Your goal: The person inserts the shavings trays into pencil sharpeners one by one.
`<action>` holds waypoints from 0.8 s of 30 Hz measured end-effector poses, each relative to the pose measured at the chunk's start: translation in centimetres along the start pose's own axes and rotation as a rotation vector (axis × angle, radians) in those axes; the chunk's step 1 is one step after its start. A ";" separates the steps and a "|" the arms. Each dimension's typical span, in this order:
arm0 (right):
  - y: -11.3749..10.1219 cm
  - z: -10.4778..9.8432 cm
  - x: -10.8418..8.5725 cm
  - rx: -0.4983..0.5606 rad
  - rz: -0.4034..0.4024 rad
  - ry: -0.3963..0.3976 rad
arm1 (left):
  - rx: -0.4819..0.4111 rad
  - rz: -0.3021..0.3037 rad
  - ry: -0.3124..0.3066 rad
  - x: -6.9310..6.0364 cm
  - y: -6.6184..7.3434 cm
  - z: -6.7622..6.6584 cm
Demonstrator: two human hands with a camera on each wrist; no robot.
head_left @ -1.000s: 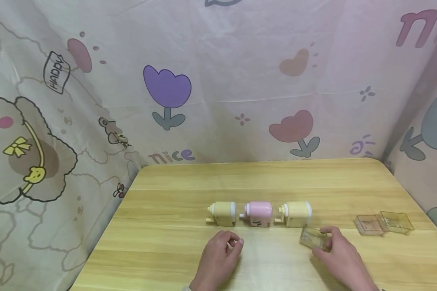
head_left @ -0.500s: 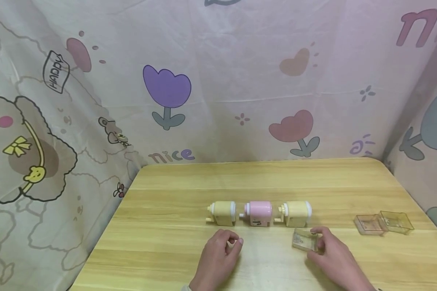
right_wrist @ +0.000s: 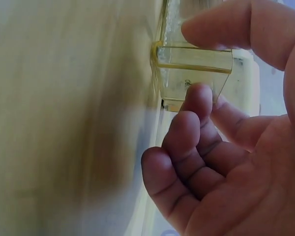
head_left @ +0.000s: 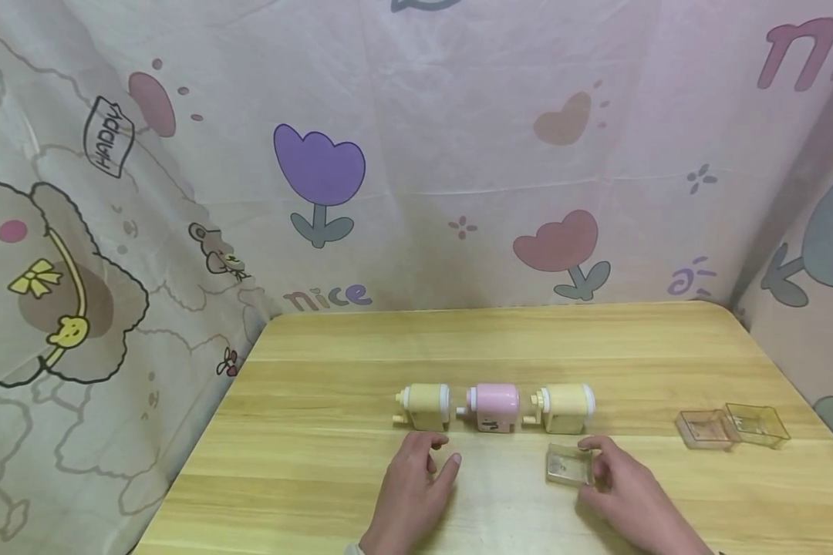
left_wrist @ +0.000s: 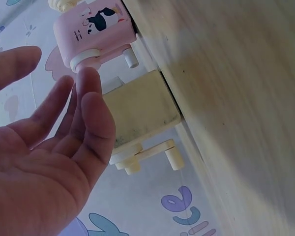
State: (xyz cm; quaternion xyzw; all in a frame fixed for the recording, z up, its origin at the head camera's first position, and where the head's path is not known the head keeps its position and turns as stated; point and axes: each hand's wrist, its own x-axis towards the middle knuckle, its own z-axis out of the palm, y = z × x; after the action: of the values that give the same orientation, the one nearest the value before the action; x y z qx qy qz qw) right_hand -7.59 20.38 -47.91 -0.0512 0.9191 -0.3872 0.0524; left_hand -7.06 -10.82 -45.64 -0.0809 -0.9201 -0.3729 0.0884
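Note:
My right hand point(head_left: 628, 493) pinches the right end of a clear yellowish box point(head_left: 568, 465) between thumb and fingers, just in front of the right-hand yellow sharpener point(head_left: 565, 408). In the right wrist view the thumb and fingers lie at the walls of the box point(right_wrist: 196, 61). My left hand point(head_left: 413, 489) holds nothing, its fingers loosely bent, in front of the left yellow sharpener point(head_left: 427, 407). A pink sharpener point(head_left: 496, 408) stands between the two yellow ones. In the left wrist view the fingers are near the yellow sharpener point(left_wrist: 140, 110), with the pink one point(left_wrist: 96, 32) beyond.
At the right of the wooden table point(head_left: 319, 478), a clear pink box point(head_left: 706, 429) and another clear yellow box point(head_left: 757, 424) stand side by side. A printed cloth point(head_left: 416, 154) hangs behind the table and at both sides.
My right hand has moved left with the clear yellowish box, which has turned slightly. My left thumb and index finger have spread further apart. The sharpeners stay where they were.

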 end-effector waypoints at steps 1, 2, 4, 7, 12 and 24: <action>-0.1 0.0 0.0 0.008 0.001 -0.008 | 0.004 -0.007 0.005 0.1 0.0 0.0; -0.1 0.1 0.0 0.011 -0.001 -0.015 | 0.002 -0.014 0.013 0.1 0.0 -0.1; -0.1 0.2 0.0 0.011 -0.003 -0.023 | -0.004 -0.037 0.032 0.2 0.1 -0.2; -0.2 0.2 0.0 0.006 -0.009 -0.027 | -0.016 -0.078 0.081 0.2 0.1 -0.4; -0.2 0.2 -0.1 -0.007 -0.020 -0.022 | 0.019 -0.111 0.144 0.7 -0.7 -0.7; -0.5 0.5 0.0 -0.008 -0.007 -0.033 | 0.179 -0.003 -0.032 0.5 -2.1 -0.9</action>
State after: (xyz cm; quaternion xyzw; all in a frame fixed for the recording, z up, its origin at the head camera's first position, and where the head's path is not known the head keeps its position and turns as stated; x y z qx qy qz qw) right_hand -7.45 19.72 -47.91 -0.0610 0.9194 -0.3828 0.0662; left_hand -7.93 -12.89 -46.23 -0.0771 -0.9511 -0.2882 0.0802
